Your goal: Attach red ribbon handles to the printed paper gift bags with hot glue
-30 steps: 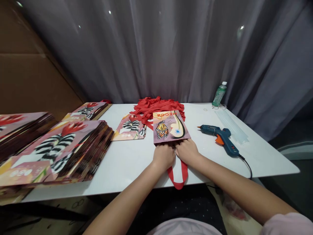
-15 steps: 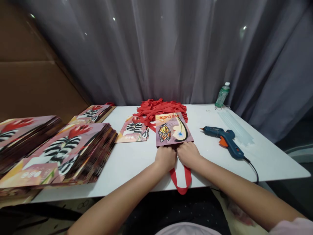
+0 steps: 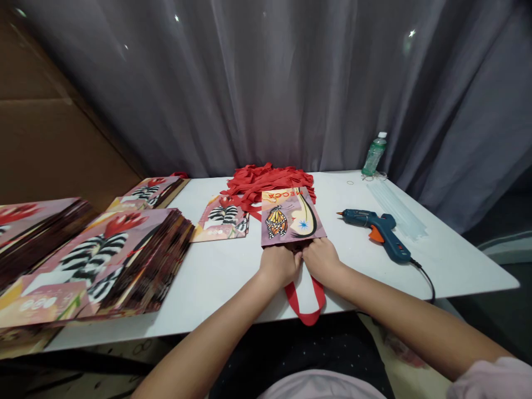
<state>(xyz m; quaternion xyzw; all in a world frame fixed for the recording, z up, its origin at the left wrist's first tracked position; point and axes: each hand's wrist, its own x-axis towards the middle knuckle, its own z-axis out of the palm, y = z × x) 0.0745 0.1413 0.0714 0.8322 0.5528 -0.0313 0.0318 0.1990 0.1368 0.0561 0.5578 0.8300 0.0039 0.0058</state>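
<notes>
A printed paper bag (image 3: 286,219) with a butterfly picture lies flat on the white table, its mouth toward me. My left hand (image 3: 279,266) is closed at the left part of the mouth, fingertips hidden at or inside the bag. Beside it, my right hand (image 3: 321,259) grips the right part of the same edge, its fingers partly hidden too. From between my hands a red ribbon handle (image 3: 308,318) loops out toward me over the table's front edge. Whether my fingers also press on the ribbon ends cannot be seen.
Left of the bag lie another printed bag (image 3: 222,219) and tall stacks of bags (image 3: 100,260). Behind it is a heap of red ribbons (image 3: 270,180). On the right are a blue glue gun (image 3: 376,228) with a cord, clear glue sticks (image 3: 397,210) and a green bottle (image 3: 374,155).
The view has shifted slightly. Both hands stay at the bag's mouth, and the bag and ribbon loop look nearly the same.
</notes>
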